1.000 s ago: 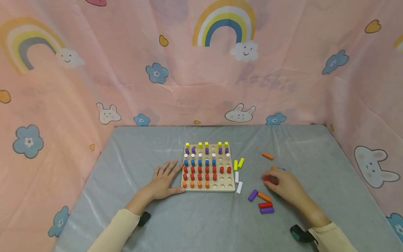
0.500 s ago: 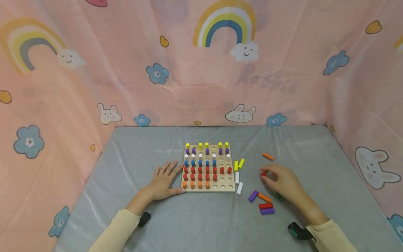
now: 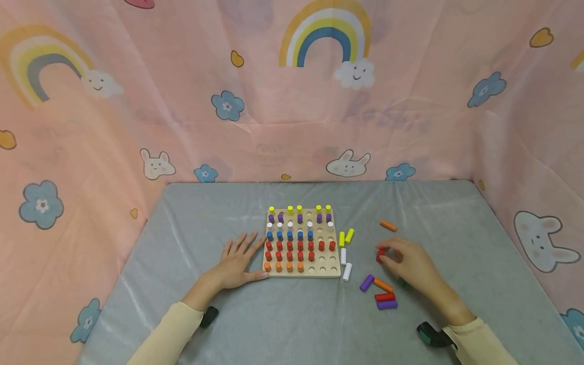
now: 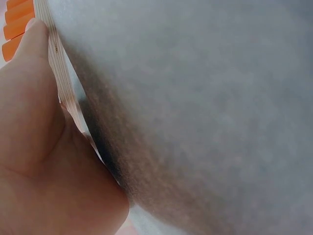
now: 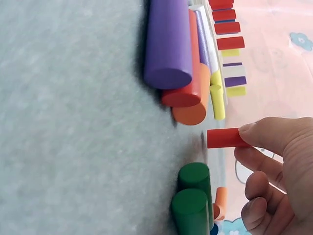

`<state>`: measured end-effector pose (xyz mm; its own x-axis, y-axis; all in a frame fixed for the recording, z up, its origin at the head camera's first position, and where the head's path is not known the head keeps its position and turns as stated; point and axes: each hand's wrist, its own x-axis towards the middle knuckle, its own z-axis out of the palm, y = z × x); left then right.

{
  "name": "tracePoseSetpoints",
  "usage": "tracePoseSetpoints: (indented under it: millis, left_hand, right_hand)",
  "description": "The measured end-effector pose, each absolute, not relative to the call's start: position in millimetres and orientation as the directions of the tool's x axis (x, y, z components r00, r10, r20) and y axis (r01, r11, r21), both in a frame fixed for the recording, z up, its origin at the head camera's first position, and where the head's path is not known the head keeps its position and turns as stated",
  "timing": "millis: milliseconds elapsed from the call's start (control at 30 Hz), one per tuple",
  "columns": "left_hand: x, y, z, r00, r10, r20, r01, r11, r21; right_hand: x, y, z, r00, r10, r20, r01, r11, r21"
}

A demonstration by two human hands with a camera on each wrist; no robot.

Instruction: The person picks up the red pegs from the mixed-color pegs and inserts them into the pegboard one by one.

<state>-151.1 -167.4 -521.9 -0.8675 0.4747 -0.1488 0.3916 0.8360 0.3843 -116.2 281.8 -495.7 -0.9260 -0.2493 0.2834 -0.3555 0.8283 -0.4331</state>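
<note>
My right hand point(image 3: 412, 263) pinches a red peg point(image 5: 224, 138) between thumb and fingertips. In the right wrist view the peg stands just off the grey cloth, above the table and right of the pegboard. The left hand point(image 3: 234, 262) lies spread beside the board, its thumb and fingertips touching the left edge. That wooden pegboard point(image 3: 323, 269) carries upright pegs in yellow, purple, white, blue, red and orange rows, with several bare holes at its right side. In the left wrist view, the thumb point(image 4: 36, 44) rests against the board's edge point(image 4: 58, 68) near orange pegs point(image 4: 19, 24).
Loose purple point(image 3: 387, 304), red point(image 3: 385, 297) and orange pegs point(image 3: 382, 285) lie near the right hand. White point(image 3: 347, 272) and yellow pegs point(image 3: 349, 235) lie beside the board. Green pegs point(image 5: 190, 201) sit below the right hand. A pink patterned curtain point(image 3: 274, 126) surrounds the table.
The red peg, lying flat in the right hand a second ago, is now turned upright in its pinch. That hand has shifted slightly away from me. The left hand has stayed put.
</note>
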Motion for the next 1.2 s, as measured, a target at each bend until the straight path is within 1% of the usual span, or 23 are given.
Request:
tracePoseSetpoints:
  millis: [133,400,667,767,967,1200]
  left_hand:
    - [-149.8,-166.4,-518.0,-0.866,0.473,-0.159,0.382,0.833,0.399]
    - [-147.9,-165.0,-511.7,-0.868,0.467,-0.168,0.372,0.835,0.405]
    - [-148.4,-165.2,-513.3,-0.865,0.473,-0.17,0.373,0.831,0.412]
    - [-149.5,-166.0,-516.6,-0.866,0.471,-0.168,0.379,0.837,0.396]
    - [-150.6,-166.9,-522.6,-0.871,0.469,-0.147,0.387,0.839,0.382]
    - [-150.2,-166.7,-523.5,-0.871,0.47,-0.144,0.388,0.837,0.386]
  right_hand:
    - [-117.6,278.2,-492.3,-0.926,-0.25,0.282,-0.354,0.834,-0.423]
    - [-122.2,264.7,-483.3,-0.943,-0.257,0.213,-0.327,0.836,-0.441]
    - [-127.5,248.1,-477.7,-0.919,-0.314,0.238,-0.392,0.797,-0.459]
    - [-129.4,241.4,-476.4,-0.91,-0.333,0.246,-0.412,0.786,-0.46]
    - [-131.6,229.3,-476.1,-0.916,-0.345,0.206,-0.402,0.769,-0.497]
    - [-134.1,216.5,-473.7,-0.903,-0.375,0.21,-0.429,0.765,-0.48]
